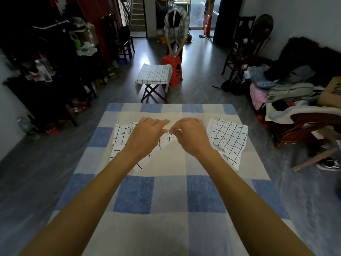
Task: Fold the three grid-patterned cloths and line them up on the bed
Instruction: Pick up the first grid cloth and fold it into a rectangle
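Two white cloths with a black grid lie on the blue-and-cream checked bed (171, 193). The left cloth (120, 139) is partly folded and runs under my left hand (145, 133). My right hand (190, 133) meets the left one above the cloth's far right corner, and both hands pinch that corner with their fingertips. The right cloth (228, 141) lies rumpled and untouched near the bed's right side. A third grid cloth is not visible on the bed.
Beyond the bed's far edge stands a folding stool (153, 89) draped with a finer checked cloth (155, 74), and a person bends over a red plastic stool (173, 69). Cluttered shelves (46, 74) line the left wall; piled clothes and chairs (295, 93) fill the right.
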### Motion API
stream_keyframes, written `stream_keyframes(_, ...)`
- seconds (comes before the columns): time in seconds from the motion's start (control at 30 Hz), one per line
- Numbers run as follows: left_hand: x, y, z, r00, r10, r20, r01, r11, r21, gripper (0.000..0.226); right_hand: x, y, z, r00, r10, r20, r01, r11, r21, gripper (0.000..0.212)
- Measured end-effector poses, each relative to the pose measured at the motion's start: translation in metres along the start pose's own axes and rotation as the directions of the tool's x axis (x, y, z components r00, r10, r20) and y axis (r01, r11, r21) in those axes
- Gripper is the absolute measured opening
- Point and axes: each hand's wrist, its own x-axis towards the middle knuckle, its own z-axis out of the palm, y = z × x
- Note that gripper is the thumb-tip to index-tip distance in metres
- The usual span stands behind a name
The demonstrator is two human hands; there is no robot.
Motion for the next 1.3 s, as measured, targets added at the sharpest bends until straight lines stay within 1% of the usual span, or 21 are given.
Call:
stream_keyframes(0.17, -0.015, -0.022, 0.004, 0.996, 0.054, 0.065, -0.057, 0.997, 0.061, 0.023, -0.003, -0.001, -0.005, 0.980, 0.002, 0.198, -0.012, 0.999, 0.050, 0.027)
stream_keyframes(0.3, -0.026, -0.035, 0.004, 0.996, 0.027, 0.088, -0.033, 0.997, 0.071, 0.020, -0.011, 0.008, -0.006, 0.960, 0.071, 0.270, -0.091, 0.994, 0.063, 0.033)
stream_keyframes(0.4, -0.028, -0.033, 0.007, 0.996, 0.045, 0.079, -0.050, 0.996, 0.069, 0.018, -0.015, 0.017, -0.008, 0.942, 0.102, 0.319, -0.106, 0.994, -0.007, 0.039)
stream_keyframes(0.47, -0.026, -0.031, 0.008, 0.995, 0.063, 0.083, -0.069, 0.996, 0.063, 0.018, -0.018, 0.023, -0.010, 0.938, 0.117, 0.328, -0.106, 0.993, -0.050, 0.043)
stream_keyframes(0.53, -0.024, -0.031, 0.008, 0.993, 0.066, 0.095, -0.072, 0.995, 0.063, 0.019, -0.022, 0.030, -0.013, 0.933, 0.150, 0.326, -0.137, 0.989, -0.062, 0.040)
stream_keyframes(0.67, -0.022, -0.037, 0.006, 0.990, 0.055, 0.131, -0.066, 0.995, 0.074, 0.023, -0.032, 0.053, -0.018, 0.932, 0.218, 0.288, -0.194, 0.975, -0.110, 0.042)
stream_keyframes(0.8, -0.016, -0.027, 0.004, 0.977, 0.112, 0.182, -0.131, 0.986, 0.099, 0.023, -0.040, 0.075, -0.024, 0.914, 0.294, 0.279, -0.253, 0.952, -0.172, 0.038)
stream_keyframes(0.9, -0.005, -0.016, 0.010, 0.971, 0.127, 0.201, -0.153, 0.981, 0.116, 0.022, -0.040, 0.076, -0.028, 0.904, 0.336, 0.265, -0.283, 0.933, -0.221, 0.036)
stream_keyframes(0.97, 0.002, -0.010, 0.012, 0.969, 0.138, 0.205, -0.164, 0.980, 0.113, 0.021, -0.041, 0.066, -0.025, 0.920, 0.290, 0.264, -0.241, 0.949, -0.202, 0.050)
stream_keyframes(1.0, 0.006, -0.007, 0.013, 0.967, 0.146, 0.210, -0.172, 0.979, 0.113, 0.020, -0.040, 0.057, -0.021, 0.933, 0.243, 0.267, -0.205, 0.965, -0.164, 0.058)
stream_keyframes(1.03, 0.009, -0.003, 0.013, 0.964, 0.152, 0.218, -0.180, 0.977, 0.117, 0.020, -0.038, 0.047, -0.016, 0.948, 0.192, 0.253, -0.167, 0.979, -0.114, 0.060)
stream_keyframes(1.07, 0.012, 0.000, 0.015, 0.962, 0.158, 0.221, -0.189, 0.974, 0.124, 0.019, -0.034, 0.036, -0.010, 0.964, 0.141, 0.225, -0.129, 0.989, -0.068, 0.058)
stream_keyframes(1.1, 0.014, 0.004, 0.015, 0.962, 0.162, 0.220, -0.193, 0.973, 0.124, 0.018, -0.030, 0.028, -0.004, 0.977, 0.093, 0.190, -0.087, 0.995, -0.037, 0.050)
stream_keyframes(1.17, 0.016, 0.007, 0.018, 0.961, 0.164, 0.225, -0.190, 0.977, 0.097, 0.017, -0.021, 0.017, 0.004, 0.993, 0.001, 0.117, 0.003, 0.999, -0.034, 0.030)
stream_keyframes(1.2, 0.016, 0.005, 0.020, 0.961, 0.161, 0.225, -0.185, 0.979, 0.089, 0.018, -0.019, 0.015, 0.005, 0.995, -0.026, 0.093, 0.030, 0.999, -0.040, 0.027)
stream_keyframes(1.3, 0.012, -0.001, 0.021, 0.953, 0.138, 0.269, -0.168, 0.981, 0.094, 0.021, -0.017, 0.019, 0.006, 0.996, -0.044, 0.083, 0.049, 0.997, -0.061, 0.041)
